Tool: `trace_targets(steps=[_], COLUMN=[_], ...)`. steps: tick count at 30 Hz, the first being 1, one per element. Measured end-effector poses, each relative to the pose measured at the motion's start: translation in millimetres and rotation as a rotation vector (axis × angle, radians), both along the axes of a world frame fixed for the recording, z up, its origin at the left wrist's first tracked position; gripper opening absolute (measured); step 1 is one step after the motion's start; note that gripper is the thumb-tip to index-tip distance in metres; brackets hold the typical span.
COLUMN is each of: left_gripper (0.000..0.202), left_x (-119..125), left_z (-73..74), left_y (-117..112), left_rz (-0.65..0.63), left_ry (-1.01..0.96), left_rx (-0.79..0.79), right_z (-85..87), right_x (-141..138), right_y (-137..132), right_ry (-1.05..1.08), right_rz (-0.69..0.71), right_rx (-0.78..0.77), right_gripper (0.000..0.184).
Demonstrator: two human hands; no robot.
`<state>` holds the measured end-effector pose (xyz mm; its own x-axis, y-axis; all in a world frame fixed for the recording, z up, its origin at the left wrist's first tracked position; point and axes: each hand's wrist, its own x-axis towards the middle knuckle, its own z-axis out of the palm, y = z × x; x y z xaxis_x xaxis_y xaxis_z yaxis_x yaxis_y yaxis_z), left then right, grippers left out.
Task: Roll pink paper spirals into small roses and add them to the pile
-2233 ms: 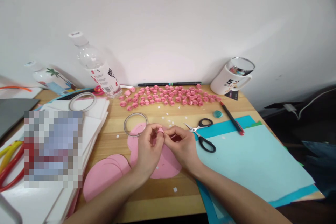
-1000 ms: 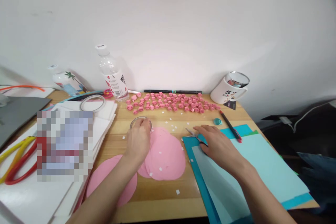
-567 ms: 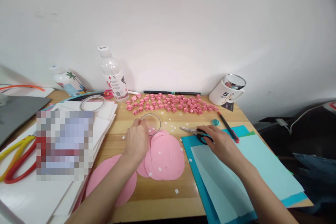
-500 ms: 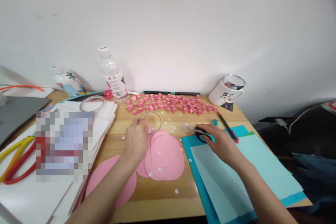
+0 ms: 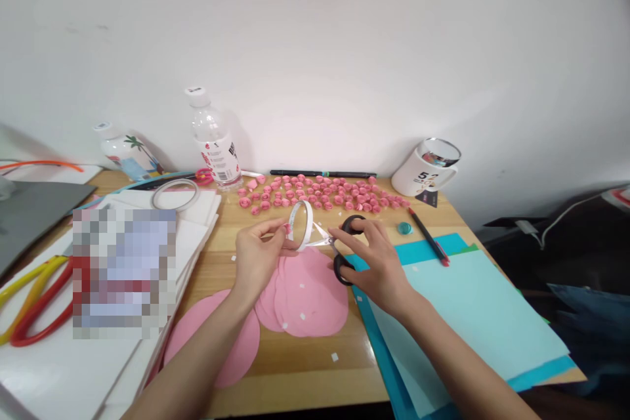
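My left hand [image 5: 256, 256] holds a roll of white tape [image 5: 302, 226] upright above the desk, fingers pinched on it, with a small pink piece at the fingertips. My right hand [image 5: 377, 262] grips black-handled scissors [image 5: 339, 251], their blades pointing left at the tape roll. Both hands hover over pink paper circles [image 5: 310, 292] lying on the wooden desk [image 5: 295, 377]. Several small pink paper rolls [image 5: 319, 193] lie in rows behind the hands.
Two plastic bottles [image 5: 214, 144] and a white mug [image 5: 426, 170] stand at the wall. Blue paper sheets [image 5: 472, 315] lie at right, with a red pen [image 5: 428, 236] and a teal roll [image 5: 404, 228]. White sheets with another tape ring [image 5: 174, 195] lie at left.
The hands parted from a pink piece. My left hand lifted the tape roll off the desk and stood it upright. My right hand picked up the scissors and brought them left to the roll.
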<state>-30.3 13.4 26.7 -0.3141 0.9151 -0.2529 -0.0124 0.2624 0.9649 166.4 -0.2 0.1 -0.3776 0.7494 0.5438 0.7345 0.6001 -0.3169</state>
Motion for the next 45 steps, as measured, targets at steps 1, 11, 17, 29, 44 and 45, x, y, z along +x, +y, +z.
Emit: trace_targets(steps=[1, 11, 17, 29, 44, 45], left_gripper=[0.02, 0.02, 0.022, 0.022, 0.024, 0.023], left_x=[0, 2, 2, 4, 5, 5], left_z=[-0.1, -0.8, -2.3, 2.4, -3.6, -3.9], left_y=[0, -2, -1, -2, -6, -6], left_rz=[0.002, 0.013, 0.001, 0.006, 0.017, -0.014], left_ry=[-0.002, -0.047, -0.076, -0.072, -0.039, -0.095], left_rx=[-0.006, -0.028, -0.043, -0.051, 0.031, 0.002], right_z=[-0.4, 6.5, 6.8, 12.3, 10.3, 9.1], right_x=[0, -2, -2, -8, -2, -1], right_y=[1, -1, -2, -4, -5, -5], right_ry=[-0.029, -0.166, -0.161, -0.302, -0.268, -0.267], right_rz=[-0.001, -0.069, -0.06, -0.096, -0.095, -0.097], right_rx=[0.018, 0.175, 0.219, 0.19, 0.23, 0.269], right_gripper=[0.052, 0.047, 0.049, 0.041, 0.043, 0.043])
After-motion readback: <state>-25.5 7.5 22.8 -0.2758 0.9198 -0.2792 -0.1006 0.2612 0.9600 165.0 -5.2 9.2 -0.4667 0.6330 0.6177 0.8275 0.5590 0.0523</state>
